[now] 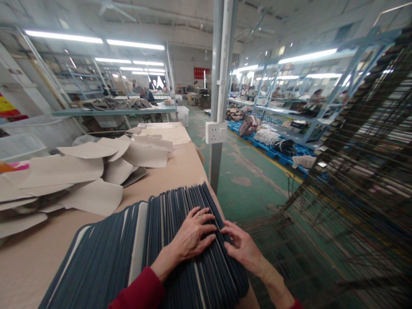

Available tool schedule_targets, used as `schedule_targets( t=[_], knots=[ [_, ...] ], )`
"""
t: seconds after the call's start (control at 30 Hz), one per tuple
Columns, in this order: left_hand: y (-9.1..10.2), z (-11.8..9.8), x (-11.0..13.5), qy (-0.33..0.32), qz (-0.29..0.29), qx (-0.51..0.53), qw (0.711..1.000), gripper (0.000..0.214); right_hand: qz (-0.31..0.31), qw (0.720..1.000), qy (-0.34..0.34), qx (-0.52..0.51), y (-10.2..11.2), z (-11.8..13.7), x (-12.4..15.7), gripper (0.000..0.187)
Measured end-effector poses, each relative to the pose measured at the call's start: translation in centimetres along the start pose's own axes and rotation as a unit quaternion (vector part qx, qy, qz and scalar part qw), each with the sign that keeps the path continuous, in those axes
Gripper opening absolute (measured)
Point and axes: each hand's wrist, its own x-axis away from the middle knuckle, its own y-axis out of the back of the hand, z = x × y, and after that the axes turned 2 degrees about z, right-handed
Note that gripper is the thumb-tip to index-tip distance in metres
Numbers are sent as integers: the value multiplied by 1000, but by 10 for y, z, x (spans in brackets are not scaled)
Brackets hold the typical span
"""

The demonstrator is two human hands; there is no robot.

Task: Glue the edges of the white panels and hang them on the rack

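Note:
A long row of thin dark navy panels stands on edge across the near part of the table, with a few pale edges showing among them. My left hand lies over the top edges at the row's right part, fingers spread, a ring on one finger. At the right end of the row, my right hand touches the outermost panels with thumb and fingertips. Its fingers are bent and apart, and no single panel is visibly pulled out. Loose beige sheets are heaped to the left of the row.
The brown-covered table ends just right of the panels. A grey post with a socket box rises beside that edge. Dark wire racks stand close on the right. Blue pallets with goods line the green floor.

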Motion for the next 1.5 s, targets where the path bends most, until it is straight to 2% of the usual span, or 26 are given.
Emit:
schedule_targets(
  t=[0.33,0.93,1.13,1.27,1.33,1.43,1.5],
  knots=[
    [-1,-1,0,-2,-3,12,1000,24,-3,1000,10,13,0,-4,-1,28],
    [-2,1,2,1,-11,10,1000,23,23,998,-19,51,2,18,4,32],
    [-3,1,2,2,-10,10,1000,24,3,999,-11,46,-3,14,2,31],
    [-4,4,2,7,-6,10,1000,26,3,1000,-13,16,-4,18,3,45],
    [-5,5,2,9,-2,10,1000,27,9,999,5,41,-3,22,5,45],
    [-5,5,2,8,4,11,1000,29,11,988,37,148,-1,27,6,29],
    [-4,4,3,8,3,15,1000,32,20,983,35,177,-1,29,6,24]
  ],
)
